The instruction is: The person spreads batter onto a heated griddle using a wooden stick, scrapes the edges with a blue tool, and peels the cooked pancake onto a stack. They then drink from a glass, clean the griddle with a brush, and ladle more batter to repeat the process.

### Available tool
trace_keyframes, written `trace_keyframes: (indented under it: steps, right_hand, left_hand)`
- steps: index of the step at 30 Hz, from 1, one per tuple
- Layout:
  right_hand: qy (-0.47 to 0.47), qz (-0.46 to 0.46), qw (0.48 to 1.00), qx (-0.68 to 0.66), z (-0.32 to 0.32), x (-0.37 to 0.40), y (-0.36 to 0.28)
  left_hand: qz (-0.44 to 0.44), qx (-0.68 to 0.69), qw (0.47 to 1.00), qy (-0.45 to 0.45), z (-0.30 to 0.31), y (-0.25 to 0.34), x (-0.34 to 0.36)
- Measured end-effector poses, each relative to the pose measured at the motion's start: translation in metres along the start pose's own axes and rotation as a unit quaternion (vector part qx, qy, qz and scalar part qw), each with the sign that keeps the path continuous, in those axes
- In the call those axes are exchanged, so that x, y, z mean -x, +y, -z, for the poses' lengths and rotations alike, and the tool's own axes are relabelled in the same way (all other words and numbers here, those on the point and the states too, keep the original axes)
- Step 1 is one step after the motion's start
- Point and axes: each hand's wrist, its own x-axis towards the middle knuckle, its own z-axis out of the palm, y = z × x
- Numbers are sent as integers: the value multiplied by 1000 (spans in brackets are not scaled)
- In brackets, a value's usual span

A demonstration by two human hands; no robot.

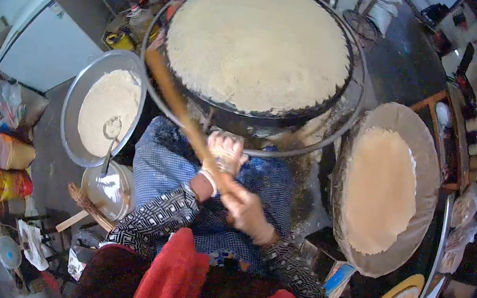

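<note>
My right hand (249,215) is closed around the near end of a long wooden stick (178,105). The stick slants up and left, its far end beside the griddle's left rim. My left hand (227,150) is above my lap, just behind the stick, its fingers curled; whatever they may hold is hidden. In front of both hands stands a large round griddle (164,70). A thin, pale pancake (261,43) covers its top almost to the edge, and faint steam shows at the upper left.
Left, a metal basin (71,112) holds pale batter (106,98) and a ladle (112,129). Below it are a white bucket (92,181) and a straw brush (89,205). Right, finished pancakes (380,192) lie on a lined round tray (369,115). A metal ring (354,113) surrounds the griddle.
</note>
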Motion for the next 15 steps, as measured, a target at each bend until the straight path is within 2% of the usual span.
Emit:
trace_keyframes:
  steps: [1, 2, 3, 4, 6, 7, 8, 9, 10, 12, 13, 15]
  right_hand:
    - [-19, -165, 972, -166, 9, -1, -23]
    - [-36, -317, 890, -325, 22, -6, -45]
    - [-48, -363, 887, -282, 39, 4, -46]
    - [-42, -361, 889, -279, 53, 25, -40]
    - [124, -349, 901, -224, 67, 79, -32]
    - [130, -354, 899, -225, 74, 96, -38]
    - [156, -416, 864, -237, 86, 109, -52]
    - [182, -473, 825, -249, 96, 116, -64]
    - [184, -472, 826, -248, 100, 114, -72]
    - [282, -485, 762, -323, 101, 104, -81]
    - [283, -483, 763, -322, 104, 101, -75]
    - [239, -470, 713, -462, 113, 89, -56]
  left_hand:
    - [-75, 57, 994, 64, -1, 10, 1]
    - [-149, 112, 974, 127, -1, 19, 3]
    - [-164, 180, 969, 41, 9, 24, 8]
    - [-153, 180, 968, 82, 15, 28, 28]
    - [-123, 262, 955, 65, 74, 32, 2]
    - [-145, 246, 951, 116, 75, 36, -15]
    - [-164, 229, 945, 168, 78, 39, -38]
    - [-227, 236, 942, 81, 107, 53, -78]
    - [-295, 197, 932, 71, 103, 67, -110]
    - [-379, 116, 917, 51, 59, 87, -165]
    - [-371, 73, 925, 25, 37, 89, -180]
    - [-368, 31, 929, -2, 32, 91, -203]
